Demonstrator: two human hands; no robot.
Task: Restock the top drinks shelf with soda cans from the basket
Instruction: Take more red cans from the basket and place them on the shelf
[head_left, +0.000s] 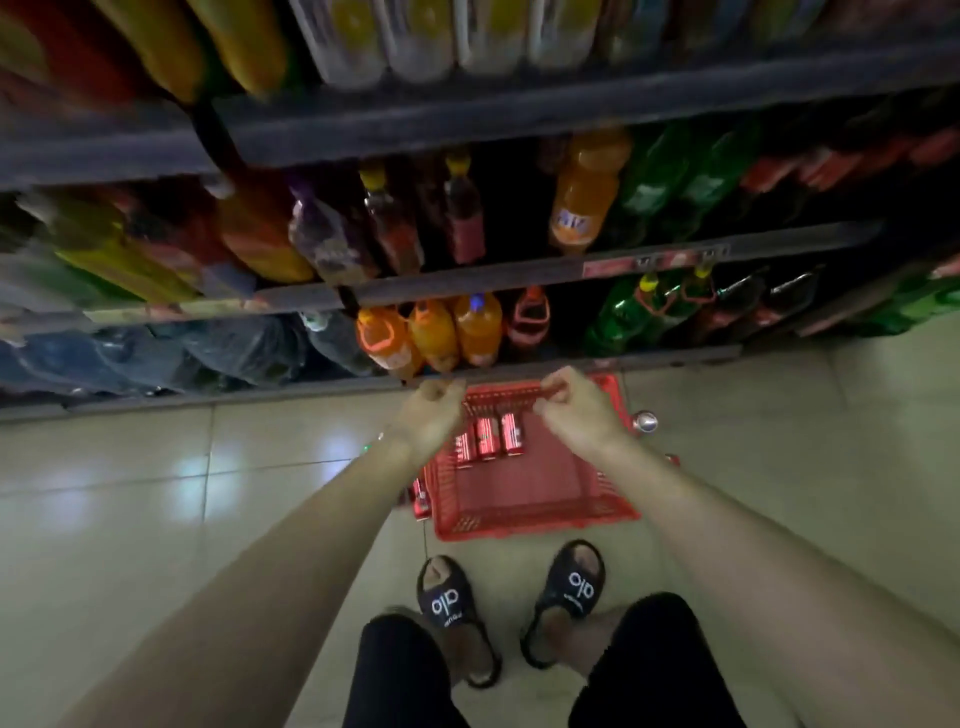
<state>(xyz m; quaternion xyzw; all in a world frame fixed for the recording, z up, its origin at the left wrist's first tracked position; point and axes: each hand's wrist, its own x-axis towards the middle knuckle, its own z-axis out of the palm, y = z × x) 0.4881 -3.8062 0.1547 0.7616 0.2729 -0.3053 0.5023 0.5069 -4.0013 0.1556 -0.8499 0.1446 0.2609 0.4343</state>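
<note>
Setting: a dim shop aisle with a pale tiled floor (156, 467) is seen from above, faced by dark drinks shelves (519, 111) stocked with bottles; orange bottles (431, 338) and green bottles (639, 312) stand on the lowest tier.

Basket: a red plastic basket (540, 519) is set on the floor just before the bottom shelf, ahead of two feet in black slippers (571, 587).

Stock: three red soda cans (488, 439) are laid side by side near the basket's far end; a further can (422, 496) appears to lie at the basket's left wall, though inside or outside cannot be told. A silver object (644, 421), possibly a can end, sits on the floor to the right.

Left hand (434, 413): held above the basket's far left, fingers curled in loosely; nothing is seen gripped.

Right hand (574, 408): held above the far right, fingers curled, thumb and forefinger close together; whether anything is pinched cannot be told.

Cans relative to fingers: the three cans lie below and between the two hands, nearer the left; no contact is made.

Step in hand (judged): a reach down for cans.

Handling advice: each can is best wrapped round its middle, one per hand, and lifted clear of the mesh walls before being raised.

Destination: the top shelf is barely shown; free space there cannot be judged.
</note>
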